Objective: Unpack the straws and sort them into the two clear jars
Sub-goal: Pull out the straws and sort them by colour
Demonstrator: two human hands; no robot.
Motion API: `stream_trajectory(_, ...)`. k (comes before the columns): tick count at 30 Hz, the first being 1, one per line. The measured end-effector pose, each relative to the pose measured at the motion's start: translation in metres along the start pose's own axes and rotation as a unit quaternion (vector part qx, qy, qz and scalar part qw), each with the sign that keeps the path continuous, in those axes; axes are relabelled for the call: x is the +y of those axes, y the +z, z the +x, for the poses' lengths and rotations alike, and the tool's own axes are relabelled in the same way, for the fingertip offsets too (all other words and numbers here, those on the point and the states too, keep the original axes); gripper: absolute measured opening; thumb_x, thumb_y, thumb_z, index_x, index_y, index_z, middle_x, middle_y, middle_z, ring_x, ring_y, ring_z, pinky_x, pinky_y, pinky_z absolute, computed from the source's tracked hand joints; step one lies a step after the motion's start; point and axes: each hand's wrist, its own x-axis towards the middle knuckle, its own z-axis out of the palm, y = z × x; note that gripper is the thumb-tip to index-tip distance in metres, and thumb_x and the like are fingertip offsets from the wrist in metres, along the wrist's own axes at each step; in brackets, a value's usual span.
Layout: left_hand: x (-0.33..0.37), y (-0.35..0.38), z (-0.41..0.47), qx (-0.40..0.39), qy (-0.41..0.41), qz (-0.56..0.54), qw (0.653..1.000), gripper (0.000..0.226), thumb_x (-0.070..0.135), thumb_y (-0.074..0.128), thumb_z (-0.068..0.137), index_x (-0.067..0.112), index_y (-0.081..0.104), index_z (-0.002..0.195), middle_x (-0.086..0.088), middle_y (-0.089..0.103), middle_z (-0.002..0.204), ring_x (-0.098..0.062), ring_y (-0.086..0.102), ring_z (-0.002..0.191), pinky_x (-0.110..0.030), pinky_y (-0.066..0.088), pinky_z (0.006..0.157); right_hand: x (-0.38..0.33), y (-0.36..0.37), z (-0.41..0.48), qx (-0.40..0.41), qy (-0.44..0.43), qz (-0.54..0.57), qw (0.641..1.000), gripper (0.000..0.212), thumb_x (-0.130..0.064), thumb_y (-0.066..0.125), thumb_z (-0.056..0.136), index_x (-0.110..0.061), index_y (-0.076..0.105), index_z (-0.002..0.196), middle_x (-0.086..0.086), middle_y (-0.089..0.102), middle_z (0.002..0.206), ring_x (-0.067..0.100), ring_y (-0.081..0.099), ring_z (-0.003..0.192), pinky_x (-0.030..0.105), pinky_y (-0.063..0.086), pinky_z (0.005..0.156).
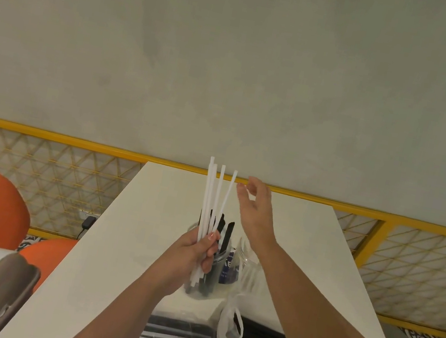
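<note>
Our left hand (198, 249) gripped a bunch of white straws (210, 196) upright over the jar of black straws (217, 272) on the white table (148, 215). Our right hand (254, 204) hung at two o'clock from the left, fingers loosely spread, holding nothing. The second clear jar (248, 262) stood at three o'clock of the first.

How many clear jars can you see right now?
2. The left jar, holding black straws, stands behind the left hand gripping white straws; the right jar stands just right of it.
</note>
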Motion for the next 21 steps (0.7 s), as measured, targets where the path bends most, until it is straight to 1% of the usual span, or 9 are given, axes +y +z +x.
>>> stream_trajectory(2,0.004,0.01,0.003,-0.031,-0.009,-0.013,0.999,0.021,0.021,0.04,0.1,0.01,0.053,0.087,0.005,0.042,0.057,-0.01,0.037,0.047,-0.021,0.037,0.051,-0.017,-0.007,-0.005,-0.059,0.058,0.154,0.985,0.035,-0.031,0.051,0.094,-0.013,0.048,0.125,-0.002,0.057,0.098,0.008,0.058,0.093,0.024,0.044,0.086)
stream_trajectory(4,0.007,0.022,0.007,-0.05,-0.026,-0.02,0.998,0.026,0.026,0.04,0.099,0.011,0.052,0.082,0.004,0.037,0.054,-0.01,0.034,0.044,-0.019,0.035,0.046,-0.027,-0.016,-0.008,-0.141,0.117,0.253,0.95,0.032,-0.029,0.052,0.094,-0.011,0.049,0.12,0.005,0.064,0.092,0.016,0.066,0.085,0.034,0.052,0.087)
stream_trajectory(7,0.01,0.039,0.014,-0.073,-0.05,-0.027,0.996,0.033,0.034,0.038,0.099,0.011,0.051,0.081,0.004,0.034,0.052,-0.01,0.032,0.042,-0.02,0.035,0.042,-0.036,-0.033,-0.013,-0.236,0.143,0.295,0.915,0.019,-0.02,0.047,0.097,-0.007,0.054,0.108,0.011,0.067,0.083,0.024,0.07,0.079,0.033,0.058,0.08)
stream_trajectory(9,0.01,0.046,0.019,-0.097,-0.048,-0.006,0.994,0.035,0.04,0.039,0.096,0.011,0.052,0.082,0.004,0.035,0.054,-0.011,0.034,0.045,-0.022,0.036,0.046,-0.037,-0.043,-0.014,-0.243,0.138,0.276,0.919,0.017,-0.019,0.042,0.099,-0.008,0.054,0.103,0.007,0.064,0.073,0.021,0.069,0.072,0.026,0.058,0.068)
stream_trajectory(12,0.007,0.054,0.028,-0.067,-0.031,0.062,0.995,0.032,0.04,0.042,0.097,0.013,0.058,0.091,0.001,0.052,0.064,-0.013,0.05,0.057,-0.028,0.044,0.063,-0.033,-0.054,-0.008,-0.206,0.115,0.228,0.945,0.018,-0.021,0.039,0.1,-0.011,0.051,0.093,0.002,0.057,0.067,0.017,0.064,0.063,0.025,0.051,0.059)
stream_trajectory(15,-0.001,0.058,0.039,0.026,0.012,0.139,0.99,0.021,0.036,0.05,0.094,0.021,0.06,0.105,-0.004,0.065,0.099,-0.018,0.062,0.091,-0.034,0.05,0.089,-0.027,-0.06,0.003,-0.11,0.045,0.181,0.976,0.021,-0.019,0.037,0.101,-0.014,0.047,0.083,0.0,0.049,0.063,0.013,0.052,0.054,0.03,0.046,0.065)
stream_trajectory(16,-0.006,0.058,0.041,0.059,0.031,0.165,0.984,0.018,0.032,0.052,0.094,0.024,0.058,0.109,-0.002,0.063,0.109,-0.017,0.06,0.099,-0.032,0.049,0.093,-0.024,-0.064,0.006,-0.065,0.02,0.164,0.984,0.021,-0.019,0.036,0.101,-0.017,0.047,0.082,-0.002,0.048,0.062,0.012,0.049,0.053,0.029,0.045,0.065)
stream_trajectory(18,-0.013,0.058,0.041,0.097,0.071,0.232,0.965,0.024,0.024,0.051,0.095,0.022,0.054,0.119,0.002,0.056,0.119,-0.01,0.055,0.104,-0.024,0.046,0.091,-0.019,-0.07,0.011,0.014,-0.023,0.127,0.992,0.021,-0.022,0.035,0.101,-0.019,0.046,0.084,-0.003,0.046,0.061,0.009,0.046,0.053,0.02,0.043,0.062)
stream_trajectory(21,-0.029,0.055,0.039,0.08,0.131,0.344,0.926,0.03,0.017,0.052,0.095,0.015,0.053,0.124,0.002,0.05,0.125,-0.012,0.051,0.115,-0.025,0.044,0.097,-0.006,-0.072,0.012,0.053,-0.053,0.088,0.993,0.018,-0.021,0.033,0.102,-0.011,0.046,0.093,0.001,0.047,0.064,-0.001,0.046,0.053,0.007,0.04,0.057)
